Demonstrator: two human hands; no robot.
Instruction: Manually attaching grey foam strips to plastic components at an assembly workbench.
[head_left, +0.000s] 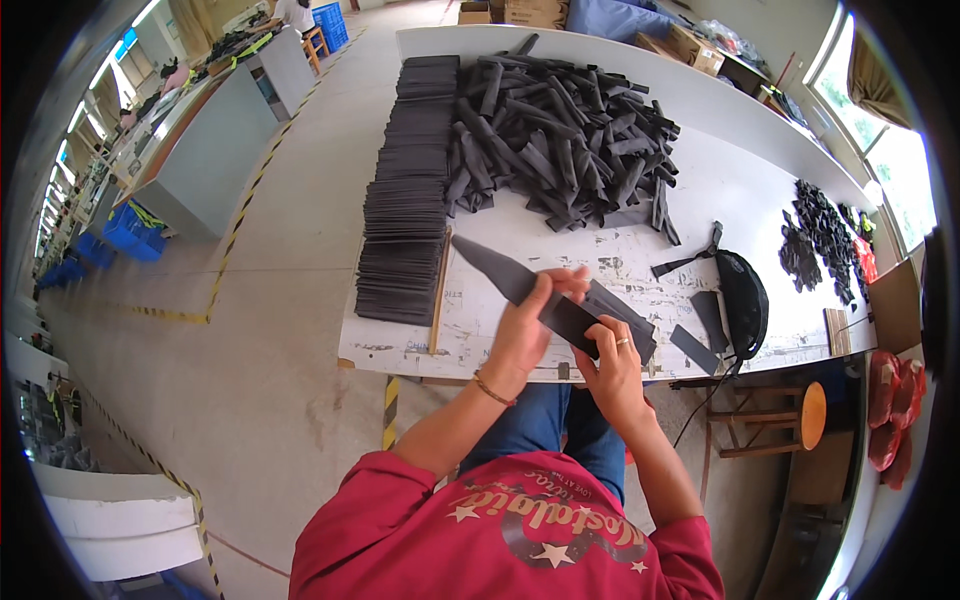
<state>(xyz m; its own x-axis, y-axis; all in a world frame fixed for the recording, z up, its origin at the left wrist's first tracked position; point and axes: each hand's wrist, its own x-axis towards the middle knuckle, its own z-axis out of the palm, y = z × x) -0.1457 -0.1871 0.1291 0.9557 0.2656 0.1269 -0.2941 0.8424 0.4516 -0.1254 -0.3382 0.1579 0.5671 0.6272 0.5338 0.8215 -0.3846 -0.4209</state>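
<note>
Between my hands is a dark grey fabric piece [490, 270], long and flat, its pointed end toward the far left. My left hand [525, 325] grips its middle, thumb on top and some fingers stretched past it. Near the lower right end, my right hand [612, 368] pinches the same piece. Several similar dark pieces [640, 335] lie on the table just beyond my right hand, partly hidden by it. To the left runs a long, neat row of stacked dark pieces [405, 200], with a thin wooden strip [440, 295] beside it.
A heap of folded dark pieces [560, 140] covers the white table's [480, 345] far part. A black waist bag [742, 305] and flat dark scraps [695, 348] lie right, beyond them small black parts [830, 235]. A wooden stool [812, 415] stands at the right.
</note>
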